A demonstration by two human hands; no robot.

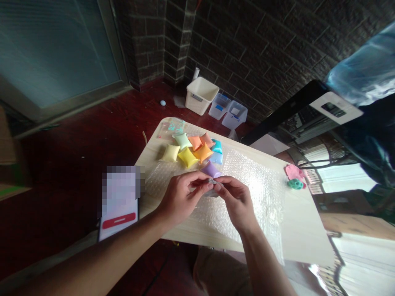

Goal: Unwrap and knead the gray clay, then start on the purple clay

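Observation:
My left hand (182,192) and my right hand (237,200) meet above the table, thumbs and forefingers pinching the top edge of a small grey packet (211,193). Much of that packet is hidden behind the fingers. Just beyond my fingertips lies a purple pillow-shaped packet (211,169). More soft packets are grouped behind it: yellow (187,157), pale yellow (170,153), pale green (183,141), amber (203,153), blue (216,158) and teal (217,146), with two orange-pink ones among them.
Bubble wrap (253,185) covers much of the pale table (304,218). Pink (294,172) and green (295,184) moulded pieces sit at the right edge. A phone (119,226) stands at the left. On the floor are a cream bin (200,96) and clear boxes (234,115).

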